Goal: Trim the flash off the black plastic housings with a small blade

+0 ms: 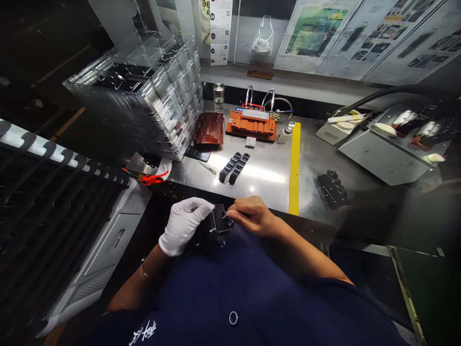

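My left hand (183,226), in a white glove, grips a small dark plate-like part (219,218) by its upper left edge, in front of the bench edge. Shiny pin-like bits stick out at the part's lower corners. My right hand (252,215) is bare and closed in a pinch at the part's right side. A short, thin, bright piece (225,216) shows at those fingertips, too small to name. On the bench beyond the hands lie two rows of black parts (235,167) and a slim metal tool (207,166).
Stacked clear plastic trays (169,103) rise at the left. An orange fixture (251,126) stands at the back, beside a small bottle (284,135). Yellow tape (294,168) crosses the bench. Black parts (331,189) and a grey box (385,149) are at right; red-handled pliers (153,179) at left.
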`<action>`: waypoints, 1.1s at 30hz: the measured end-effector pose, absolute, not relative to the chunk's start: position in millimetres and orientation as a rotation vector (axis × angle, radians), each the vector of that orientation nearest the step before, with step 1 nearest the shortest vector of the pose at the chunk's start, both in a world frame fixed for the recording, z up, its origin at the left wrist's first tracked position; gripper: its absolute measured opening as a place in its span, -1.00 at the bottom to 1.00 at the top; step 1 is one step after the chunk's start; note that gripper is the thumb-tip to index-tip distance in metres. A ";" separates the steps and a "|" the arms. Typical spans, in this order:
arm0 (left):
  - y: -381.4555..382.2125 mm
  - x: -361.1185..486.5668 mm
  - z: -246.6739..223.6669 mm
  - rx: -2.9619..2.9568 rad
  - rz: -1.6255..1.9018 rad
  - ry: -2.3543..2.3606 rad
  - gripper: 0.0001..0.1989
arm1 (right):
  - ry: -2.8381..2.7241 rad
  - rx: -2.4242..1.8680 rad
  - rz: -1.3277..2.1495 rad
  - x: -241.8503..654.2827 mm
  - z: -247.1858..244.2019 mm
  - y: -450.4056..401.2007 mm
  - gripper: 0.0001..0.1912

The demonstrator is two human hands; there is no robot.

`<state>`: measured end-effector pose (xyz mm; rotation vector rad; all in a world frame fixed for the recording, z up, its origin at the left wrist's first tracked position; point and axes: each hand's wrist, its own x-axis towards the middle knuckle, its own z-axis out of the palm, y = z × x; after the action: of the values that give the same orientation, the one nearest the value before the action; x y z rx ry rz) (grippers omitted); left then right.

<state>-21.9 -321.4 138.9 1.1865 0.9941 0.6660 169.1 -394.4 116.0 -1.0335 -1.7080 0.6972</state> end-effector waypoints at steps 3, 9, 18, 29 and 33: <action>-319.9 -23.0 141.7 1.208 0.644 0.949 -0.69 | -1.683 -1.009 0.870 170.9 117.0 -394.5 -0.69; -316.0 -24.5 143.3 1.243 0.689 0.948 -0.68 | -1.552 -1.043 0.785 169.5 119.5 -395.2 -0.67; -315.3 -25.1 139.4 1.258 0.686 0.969 -0.66 | -1.670 -1.076 0.482 162.0 116.6 -394.2 -0.75; -319.2 -24.0 142.4 1.271 0.654 0.960 -0.69 | -1.739 -1.001 0.907 172.3 116.7 -394.2 -0.61; -317.3 -24.4 143.8 1.331 0.652 0.933 -0.69 | -1.737 -0.864 1.113 177.9 117.7 -392.2 -0.47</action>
<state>-24.4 -317.3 143.8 1.3311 0.9327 0.6521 177.9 -392.2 117.7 -0.8643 -1.7373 1.1130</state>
